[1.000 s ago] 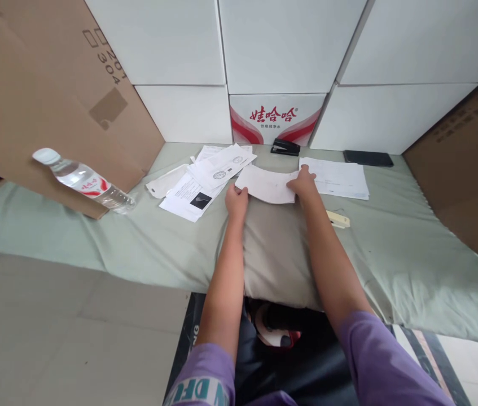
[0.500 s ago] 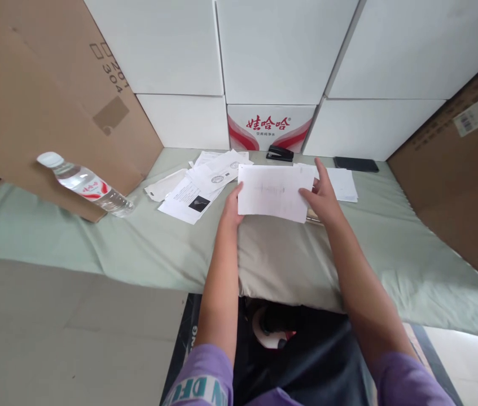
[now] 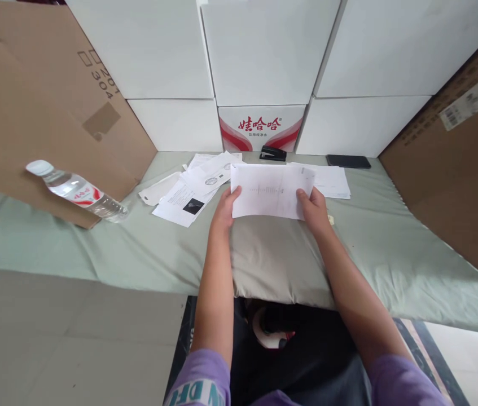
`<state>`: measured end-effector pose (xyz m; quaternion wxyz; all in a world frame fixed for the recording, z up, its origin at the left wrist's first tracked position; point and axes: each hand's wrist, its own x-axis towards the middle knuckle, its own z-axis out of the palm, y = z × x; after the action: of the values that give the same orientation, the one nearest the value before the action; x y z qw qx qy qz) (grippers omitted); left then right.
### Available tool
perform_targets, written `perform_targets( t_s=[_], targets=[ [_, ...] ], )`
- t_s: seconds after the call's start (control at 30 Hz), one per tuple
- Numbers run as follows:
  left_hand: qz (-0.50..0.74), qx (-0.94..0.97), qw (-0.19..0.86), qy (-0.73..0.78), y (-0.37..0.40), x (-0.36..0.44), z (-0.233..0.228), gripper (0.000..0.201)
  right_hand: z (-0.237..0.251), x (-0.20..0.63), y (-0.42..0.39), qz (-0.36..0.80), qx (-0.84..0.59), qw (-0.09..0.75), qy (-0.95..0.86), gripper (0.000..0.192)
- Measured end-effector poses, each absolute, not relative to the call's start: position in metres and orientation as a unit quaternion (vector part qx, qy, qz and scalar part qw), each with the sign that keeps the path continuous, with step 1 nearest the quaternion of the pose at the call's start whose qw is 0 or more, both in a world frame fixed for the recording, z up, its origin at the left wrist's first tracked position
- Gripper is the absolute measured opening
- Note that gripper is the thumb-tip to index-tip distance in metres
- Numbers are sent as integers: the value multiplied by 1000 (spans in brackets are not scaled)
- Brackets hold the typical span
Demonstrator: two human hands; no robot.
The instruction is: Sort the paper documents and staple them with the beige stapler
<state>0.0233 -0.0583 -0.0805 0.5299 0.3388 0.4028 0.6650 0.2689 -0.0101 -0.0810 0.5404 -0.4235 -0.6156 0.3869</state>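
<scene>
Your left hand (image 3: 224, 210) and right hand (image 3: 315, 211) pinch the paper (image 3: 268, 197) at opposite sides; uneven pull could crease it.

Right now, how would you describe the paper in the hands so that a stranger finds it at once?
Start at the white box with red lettering at the back, then come forward over the green cloth. The white paper stretches between the left hand and the right hand. Other papers lie on both sides, but only this one is held.
</scene>
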Motion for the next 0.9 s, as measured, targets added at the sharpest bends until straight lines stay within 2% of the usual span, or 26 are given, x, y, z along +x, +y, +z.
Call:
perform_targets(
  t_s=[0.17,0.33,0.4,0.63,0.9],
  targets=[
    [644,389,492,437,-57,23,-84,63,-75,268,-17,339,-420,554,-634,45],
    [623,464,297,554,-47,24,-93,52,-72,259,-31,344,-396,544,-655,49],
    [609,486,254,573,-44,24,-97,49,-71,255,-37,360,-397,539,-650,51],
    [621,486,239,566,-39,21,-104,46,-69,253,-41,425,-399,538,-609,53],
    [616,498,157,590,-47,28,-92,48,-81,251,-34,513,-384,507,-576,52]
  ],
)
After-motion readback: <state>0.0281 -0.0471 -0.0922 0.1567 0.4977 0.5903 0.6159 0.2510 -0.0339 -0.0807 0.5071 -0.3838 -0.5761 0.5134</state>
